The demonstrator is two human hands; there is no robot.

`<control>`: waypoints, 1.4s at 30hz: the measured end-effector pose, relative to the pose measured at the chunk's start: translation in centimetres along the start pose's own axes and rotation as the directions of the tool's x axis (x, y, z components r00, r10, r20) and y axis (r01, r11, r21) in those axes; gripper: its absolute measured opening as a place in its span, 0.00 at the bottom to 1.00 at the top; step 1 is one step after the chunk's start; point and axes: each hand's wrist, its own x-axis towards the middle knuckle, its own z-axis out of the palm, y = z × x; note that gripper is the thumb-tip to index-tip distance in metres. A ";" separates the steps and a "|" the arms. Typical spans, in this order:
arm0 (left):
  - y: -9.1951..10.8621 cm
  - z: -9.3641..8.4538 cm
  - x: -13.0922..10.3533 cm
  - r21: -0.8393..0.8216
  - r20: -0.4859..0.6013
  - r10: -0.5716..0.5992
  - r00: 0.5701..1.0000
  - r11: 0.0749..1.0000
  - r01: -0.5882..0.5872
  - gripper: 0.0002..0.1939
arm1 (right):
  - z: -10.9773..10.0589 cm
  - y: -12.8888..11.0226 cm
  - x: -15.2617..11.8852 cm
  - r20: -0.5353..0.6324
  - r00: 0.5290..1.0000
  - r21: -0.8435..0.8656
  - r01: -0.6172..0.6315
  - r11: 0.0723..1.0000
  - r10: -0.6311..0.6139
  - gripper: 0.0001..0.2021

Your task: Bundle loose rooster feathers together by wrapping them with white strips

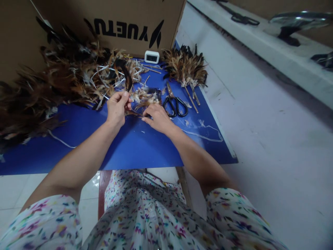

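My left hand (117,107) is closed in a pinch on a dark, curved feather (127,77) that rises above its fingertips. To its right, my right hand (156,116) reaches into small loose brown feathers (145,100) on the blue table; its fingers are bent, and what they hold, if anything, is too small to make out. Black-handled scissors (173,102) lie just right of my right hand, blades pointing away. A large heap of brown and black feathers (75,76) with white strips spreads to the left and behind my left hand.
A bundle of brown feathers on sticks (186,66) lies at the back right. A small white digital clock (152,57) stands before a cardboard box (125,14). Clear string (208,137) lies near the right edge of the blue table (145,149), beside a pale wall.
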 end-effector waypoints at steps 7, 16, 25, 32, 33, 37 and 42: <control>0.2 0.1 -0.1 -0.032 -0.035 -0.027 0.999 0.999 0.026 0.09 | 0.1 -0.6 0.1 0.085 0.996 -0.052 -0.017 0.999 0.021 0.05; -0.3 0.1 0.2 0.003 -0.035 0.020 0.999 1.000 -0.020 0.12 | 0.4 -0.1 0.0 -0.017 0.999 -0.054 -0.038 0.998 0.037 0.05; 0.4 0.4 -0.2 -0.120 -0.051 -0.078 0.996 0.990 0.072 0.08 | 1.7 -1.7 1.4 0.057 0.997 -0.122 0.051 0.991 -0.044 0.06; -0.1 0.1 0.1 -0.082 -0.030 -0.036 0.999 0.996 0.034 0.08 | 1.8 -0.7 1.6 -0.052 0.998 0.030 0.035 0.999 -0.033 0.06; -0.2 0.1 0.1 -0.092 -0.032 -0.038 0.999 0.995 0.034 0.08 | 1.6 -0.5 1.6 -0.084 0.996 0.086 0.029 0.996 -0.022 0.06; -0.2 0.2 0.2 -0.121 -0.017 -0.018 1.000 0.992 0.016 0.09 | 0.8 0.3 1.3 -0.187 0.982 0.224 0.019 0.974 0.024 0.06; -0.1 0.4 -0.2 -0.091 0.029 0.037 0.999 0.995 -0.035 0.10 | 0.0 0.5 0.9 -0.234 0.970 0.266 0.003 0.964 0.062 0.06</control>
